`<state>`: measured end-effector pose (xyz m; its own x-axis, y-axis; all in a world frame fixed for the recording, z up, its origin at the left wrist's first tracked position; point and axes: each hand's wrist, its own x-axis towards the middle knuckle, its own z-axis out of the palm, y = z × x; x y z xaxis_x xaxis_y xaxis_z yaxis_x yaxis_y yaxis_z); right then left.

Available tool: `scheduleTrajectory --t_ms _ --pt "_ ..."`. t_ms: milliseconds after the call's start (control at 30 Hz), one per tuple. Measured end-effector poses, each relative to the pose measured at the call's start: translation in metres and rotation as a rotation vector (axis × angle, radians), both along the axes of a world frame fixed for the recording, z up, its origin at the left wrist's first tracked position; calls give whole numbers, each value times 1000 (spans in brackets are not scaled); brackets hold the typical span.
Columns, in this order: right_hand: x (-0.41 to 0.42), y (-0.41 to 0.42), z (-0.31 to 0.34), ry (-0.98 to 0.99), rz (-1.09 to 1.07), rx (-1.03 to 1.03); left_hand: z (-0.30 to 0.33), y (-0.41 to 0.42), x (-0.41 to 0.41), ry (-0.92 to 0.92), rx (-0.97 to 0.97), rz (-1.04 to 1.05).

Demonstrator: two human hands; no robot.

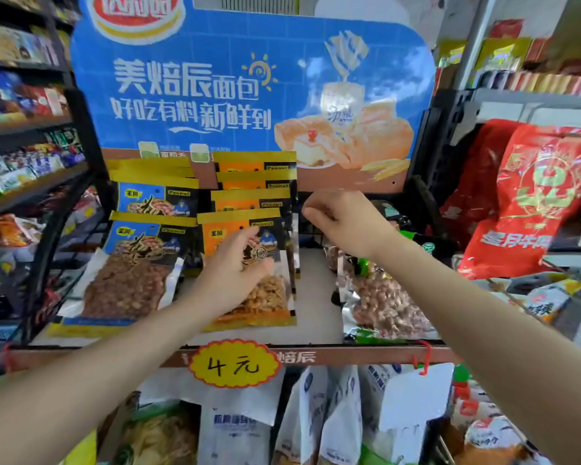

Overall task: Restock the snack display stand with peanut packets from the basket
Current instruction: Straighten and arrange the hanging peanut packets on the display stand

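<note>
Resting open on the front orange packet, whose long axis runs front to back on the shelf, the left hand is the nearer, while the right hand hovers loosely curled and empty above the gap beside it.

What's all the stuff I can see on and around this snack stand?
Blue peanut packets: a stack, shelf left.
Orange peanut packets: a stack, shelf middle.
Green peanut packets: a few, shelf right.
Bread sign: one, blue, behind the shelf.
Price tag: one, yellow, shelf front edge.
Red bags: two, far right.
White bags: several, below the shelf.
Left hand: on the front orange packet.
Right hand: fingers curled, above the green packets.
</note>
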<state>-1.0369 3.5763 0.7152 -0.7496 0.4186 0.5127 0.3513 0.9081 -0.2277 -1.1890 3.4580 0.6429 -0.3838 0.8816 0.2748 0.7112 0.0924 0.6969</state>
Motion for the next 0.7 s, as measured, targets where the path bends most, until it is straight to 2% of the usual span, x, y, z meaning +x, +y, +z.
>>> scheduleTrajectory --t_ms 33,100,200,300,500,700 --pt "-16 -4 -7 -6 -32 -40 -1 -6 -20 -16 10 83" --pt "-45 -3 -21 -64 -118 -184 -7 -15 -49 -65 -92 146" --pt "-76 11 -27 -58 -258 -338 -22 -24 -61 -125 -340 56" --pt "-89 21 -21 -26 -416 -392 -41 -22 -62 -117 -436 -7" --pt "-101 23 -29 -117 -417 -430 -47 -6 -68 93 -421 -43" --pt "-100 7 -20 -126 -401 -304 -39 -13 -65 -17 -339 -126"
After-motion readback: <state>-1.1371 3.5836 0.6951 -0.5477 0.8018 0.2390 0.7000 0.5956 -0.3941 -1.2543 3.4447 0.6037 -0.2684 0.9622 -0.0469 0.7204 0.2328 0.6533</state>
